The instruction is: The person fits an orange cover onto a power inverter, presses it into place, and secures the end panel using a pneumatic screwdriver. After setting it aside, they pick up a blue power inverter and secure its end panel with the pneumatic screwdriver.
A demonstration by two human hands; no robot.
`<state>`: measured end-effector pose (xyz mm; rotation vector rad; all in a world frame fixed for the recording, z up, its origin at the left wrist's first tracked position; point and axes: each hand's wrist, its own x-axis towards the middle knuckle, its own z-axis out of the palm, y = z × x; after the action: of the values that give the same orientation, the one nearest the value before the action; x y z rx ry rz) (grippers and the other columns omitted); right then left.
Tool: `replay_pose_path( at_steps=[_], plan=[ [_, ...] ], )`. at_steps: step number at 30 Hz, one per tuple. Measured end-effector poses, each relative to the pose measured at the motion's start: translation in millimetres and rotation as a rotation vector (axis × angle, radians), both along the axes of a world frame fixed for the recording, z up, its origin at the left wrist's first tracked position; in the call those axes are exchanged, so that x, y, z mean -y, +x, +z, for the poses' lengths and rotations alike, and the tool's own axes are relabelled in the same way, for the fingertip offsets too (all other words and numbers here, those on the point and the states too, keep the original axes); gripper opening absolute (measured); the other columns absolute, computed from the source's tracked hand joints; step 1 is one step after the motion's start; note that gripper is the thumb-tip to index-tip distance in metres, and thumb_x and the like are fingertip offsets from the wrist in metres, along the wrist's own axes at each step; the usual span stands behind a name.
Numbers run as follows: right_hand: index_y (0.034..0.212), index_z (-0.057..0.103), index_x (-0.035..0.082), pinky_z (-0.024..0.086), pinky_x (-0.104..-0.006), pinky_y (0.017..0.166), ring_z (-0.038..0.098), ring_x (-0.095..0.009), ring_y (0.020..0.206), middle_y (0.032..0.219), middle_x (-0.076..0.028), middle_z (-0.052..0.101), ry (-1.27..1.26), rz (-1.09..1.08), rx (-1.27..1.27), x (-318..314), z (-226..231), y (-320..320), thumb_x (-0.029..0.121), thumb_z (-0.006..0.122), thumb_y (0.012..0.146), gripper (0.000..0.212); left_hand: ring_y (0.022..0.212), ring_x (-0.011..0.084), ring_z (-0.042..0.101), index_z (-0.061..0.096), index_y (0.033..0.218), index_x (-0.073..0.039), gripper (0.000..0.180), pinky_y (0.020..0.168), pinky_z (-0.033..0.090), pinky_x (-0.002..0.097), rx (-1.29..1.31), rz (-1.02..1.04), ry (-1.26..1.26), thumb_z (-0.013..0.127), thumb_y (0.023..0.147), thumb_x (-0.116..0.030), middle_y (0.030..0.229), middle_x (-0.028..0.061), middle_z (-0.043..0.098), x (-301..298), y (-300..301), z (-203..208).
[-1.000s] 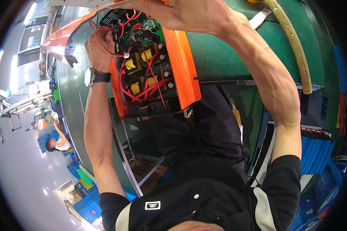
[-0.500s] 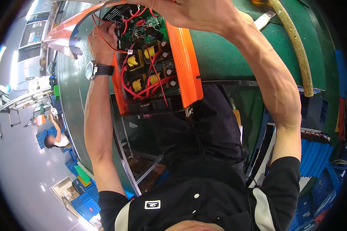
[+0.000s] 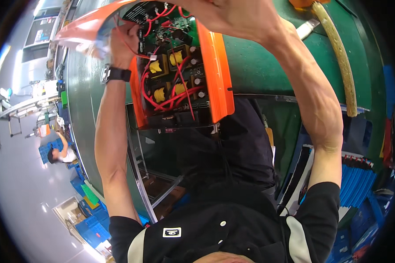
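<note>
An orange metal housing (image 3: 218,79) stands open at the far edge of my lap, over the bench edge. Inside are a green circuit board (image 3: 180,26), several yellow-wound transformers (image 3: 176,58) and thick red wires (image 3: 145,94). My left hand (image 3: 123,44), with a watch on its wrist, is closed at the housing's far left side, fingers curled by the board's edge; what they grip is hidden. A red wire crosses it. My right hand (image 3: 237,17) reaches over the far right side, its fingers cut off by the upper edge. A shiny orange cover (image 3: 85,33) arches above my left hand.
On the green bench (image 3: 267,65) to the right lie a worn stick (image 3: 338,52) and a flat pale-bladed tool (image 3: 308,28). Blue strips with red ends (image 3: 357,179) are stacked at the lower right. Far left, a person (image 3: 63,153) sits near blue crates (image 3: 92,230).
The housing has shifted slightly right in view. The orange cover has moved a little right, with its lower edge blurred. My left hand has turned slightly and stays at the board's edge.
</note>
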<state>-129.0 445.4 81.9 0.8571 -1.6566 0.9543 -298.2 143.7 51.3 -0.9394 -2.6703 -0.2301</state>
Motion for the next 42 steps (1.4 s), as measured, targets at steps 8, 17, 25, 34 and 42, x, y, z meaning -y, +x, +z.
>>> replay_pose_path(
  at_steps=[8, 17, 25, 34, 42],
  plan=[
    [0.109, 0.075, -0.006, 0.064, -0.033, 0.071, 0.078, -0.029, 0.081, 0.099, -0.021, 0.077, -0.227, 0.202, -0.018, 13, -20, -19, -0.001, 0.065, 0.078, 0.034, 0.083, 0.0432, 0.068, 0.078, 0.092, -0.007, 0.017, 0.071, 0.055, 0.0465, -0.237, -0.103, 0.003, 0.065, 0.09, -0.018, 0.087, 0.0204, 0.071, 4, 2, -12],
    [0.107, 0.077, -0.004, 0.063, -0.0315, 0.065, 0.078, -0.026, 0.077, 0.096, -0.02, 0.078, -0.03, -0.026, 0.132, 3, -11, -4, 0.004, 0.069, 0.085, 0.026, 0.073, 0.0437, 0.061, 0.068, 0.086, 0.004, 0.024, 0.068, 0.048, 0.0457, 0.018, -0.198, -0.026, 0.062, 0.093, -0.019, 0.077, 0.0252, 0.063, -4, 0, 0],
    [0.111, 0.076, -0.003, 0.062, -0.0333, 0.064, 0.077, -0.024, 0.075, 0.093, -0.018, 0.078, -0.217, 0.15, 0.104, 6, -5, -11, 0.006, 0.07, 0.087, 0.026, 0.079, 0.0404, 0.066, 0.066, 0.086, -0.001, 0.02, 0.071, 0.052, 0.0469, 0.208, -0.09, -0.198, 0.057, 0.09, -0.018, 0.081, 0.0212, 0.066, 8, -36, 0],
    [0.115, 0.075, 0.005, 0.059, -0.0344, 0.07, 0.074, -0.03, 0.08, 0.101, -0.014, 0.077, -0.029, -0.076, 0.22, 15, -15, -5, 0.005, 0.07, 0.089, 0.026, 0.102, 0.0194, 0.067, 0.064, 0.135, -0.003, 0.041, 0.092, 0.055, 0.0334, 0.01, 0.043, 0.41, 0.065, 0.094, -0.005, 0.121, 0.01, 0.068, 29, 85, 7],
    [0.114, 0.075, 0.0, 0.06, -0.0347, 0.072, 0.076, -0.028, 0.085, 0.105, -0.015, 0.077, -0.037, -0.131, 0.183, 1, -11, 0, 0.002, 0.073, 0.087, 0.028, 0.079, 0.0109, 0.059, 0.059, 0.135, 0.008, 0.041, 0.072, 0.047, 0.0261, 1.124, -0.013, 0.973, 0.065, 0.101, -0.013, 0.095, 0.0028, 0.066, -20, 152, 62]
  ],
)
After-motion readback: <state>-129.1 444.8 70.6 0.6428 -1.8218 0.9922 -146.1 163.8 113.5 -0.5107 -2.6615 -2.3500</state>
